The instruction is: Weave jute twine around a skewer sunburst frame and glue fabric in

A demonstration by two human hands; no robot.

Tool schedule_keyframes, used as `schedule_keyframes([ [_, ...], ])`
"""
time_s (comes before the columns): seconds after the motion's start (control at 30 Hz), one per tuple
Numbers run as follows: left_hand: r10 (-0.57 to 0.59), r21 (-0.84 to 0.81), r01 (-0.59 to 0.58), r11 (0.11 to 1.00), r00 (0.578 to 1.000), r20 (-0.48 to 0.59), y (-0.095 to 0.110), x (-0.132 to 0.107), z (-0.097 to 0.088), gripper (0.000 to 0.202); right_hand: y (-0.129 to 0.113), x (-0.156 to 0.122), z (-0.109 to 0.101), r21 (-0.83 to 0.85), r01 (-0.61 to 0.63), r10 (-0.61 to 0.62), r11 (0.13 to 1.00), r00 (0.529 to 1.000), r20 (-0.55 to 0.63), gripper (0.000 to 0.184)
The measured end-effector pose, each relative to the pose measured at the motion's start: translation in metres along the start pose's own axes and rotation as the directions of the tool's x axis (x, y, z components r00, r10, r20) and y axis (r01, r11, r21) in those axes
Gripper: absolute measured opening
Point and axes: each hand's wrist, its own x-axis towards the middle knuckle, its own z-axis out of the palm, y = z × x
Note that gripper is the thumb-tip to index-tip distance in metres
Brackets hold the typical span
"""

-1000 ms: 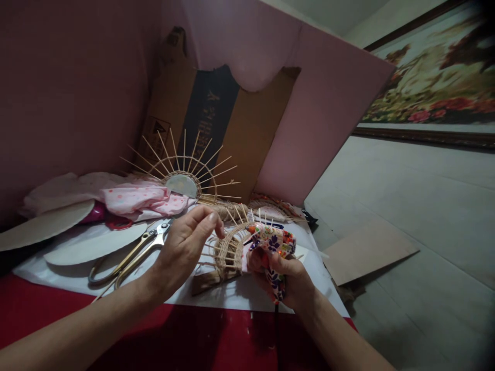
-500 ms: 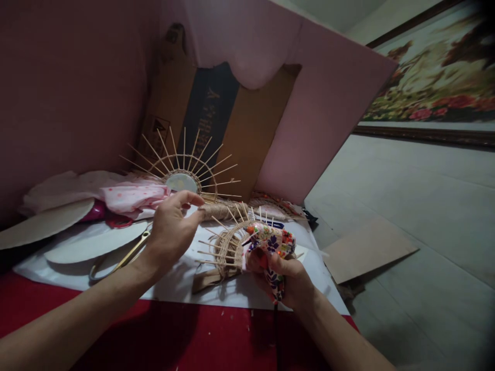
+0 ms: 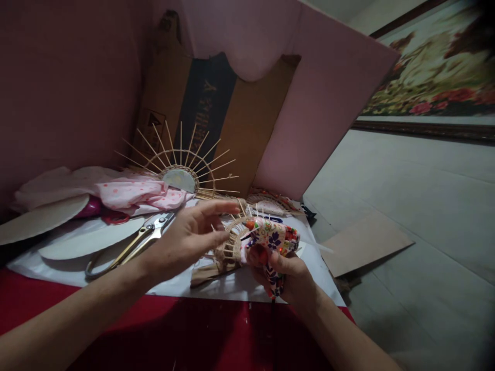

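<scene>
My right hand (image 3: 288, 275) is closed round a glue gun (image 3: 275, 240) covered in a flowered pattern, its nozzle pointing left at a small half-round woven piece (image 3: 231, 245) with thin sticks poking out. That piece lies on white paper (image 3: 232, 286). My left hand (image 3: 189, 238) hovers just left of the piece with fingers stretched out, holding nothing. Whether the fingertips touch the sticks I cannot tell.
Gold scissors (image 3: 127, 250) lie left of my left hand. Behind stand a second stick-and-weave fan (image 3: 181, 172), pink dotted cloth (image 3: 135, 193), pale cardboard discs (image 3: 40, 219), a cardboard box (image 3: 216, 118) and pink boards. A red tabletop (image 3: 185, 330) lies below; loose cardboard (image 3: 365, 247) lies on the floor.
My left hand rose off the woven piece, then came back down beside it with fingers spread. The right hand with the glue gun barely moved. The view shifted slightly.
</scene>
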Motion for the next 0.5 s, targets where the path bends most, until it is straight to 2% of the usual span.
schedule_keyframes([
  [0.07,-0.083,-0.045,0.093,0.995,0.98,0.183,0.003,-0.007,0.009,0.053,0.0,-0.002,0.003,-0.002,-0.004,0.004,1.0,1.0,-0.001,0.036],
  [0.1,-0.085,-0.042,0.098,0.994,0.966,0.244,0.004,-0.01,0.013,0.049,0.0,-0.003,0.005,-0.003,-0.008,0.008,1.0,1.0,-0.004,0.037],
  [0.17,-0.06,-0.012,0.066,0.998,0.961,0.27,0.002,-0.012,0.018,0.032,0.001,-0.005,0.008,0.002,-0.023,0.023,1.0,1.0,-0.015,0.037],
  [0.2,-0.048,0.005,0.048,0.999,0.972,0.228,0.001,-0.012,0.019,0.022,0.002,-0.006,0.009,0.004,-0.028,0.028,1.0,0.999,-0.018,0.038],
  [0.27,-0.048,0.044,0.045,0.998,0.996,0.077,-0.002,-0.008,0.018,0.009,0.003,-0.007,0.011,-0.001,-0.025,0.025,1.0,0.999,-0.027,0.038],
  [0.33,-0.048,0.082,0.054,0.995,0.996,-0.079,-0.003,-0.003,0.012,0.005,0.002,-0.006,0.012,-0.011,-0.009,0.009,1.0,0.999,-0.033,0.038],
  [0.43,0.029,0.105,-0.002,0.994,0.967,-0.255,0.001,0.005,0.0,0.003,-0.001,-0.004,0.011,-0.014,0.038,-0.039,0.999,0.998,-0.046,0.035],
  [0.5,0.096,0.102,-0.061,0.993,0.922,-0.375,0.004,0.009,-0.01,0.004,-0.004,-0.002,0.009,-0.012,0.064,-0.065,0.998,0.997,-0.04,0.032],
])
